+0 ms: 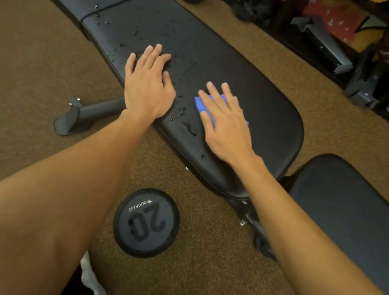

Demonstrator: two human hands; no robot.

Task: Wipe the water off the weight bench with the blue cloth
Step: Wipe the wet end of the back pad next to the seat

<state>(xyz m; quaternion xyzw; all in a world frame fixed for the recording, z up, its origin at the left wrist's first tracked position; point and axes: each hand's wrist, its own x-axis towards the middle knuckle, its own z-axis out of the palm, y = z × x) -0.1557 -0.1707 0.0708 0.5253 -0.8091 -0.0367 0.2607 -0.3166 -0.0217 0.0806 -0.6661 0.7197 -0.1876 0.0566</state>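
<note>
Carpet (pixel 21 58) bears a PROGRESS 20 dumbbell (pixel 146 223); flat left hand (pixel 148 84) on wet bench (pixel 239 57), flat right hand (pixel 227 124) pressing blue cloth (pixel 200 104)

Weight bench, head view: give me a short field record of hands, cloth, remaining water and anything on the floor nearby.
left hand: flat on the weight bench, fingers straight
right hand: pressing the blue cloth flat on the bench
blue cloth: mostly under the right hand, blue edge showing
water: droplets up the bench beyond the left hand; a patch between the hands
floor: dumbbell marked 20 beside the bench
</note>
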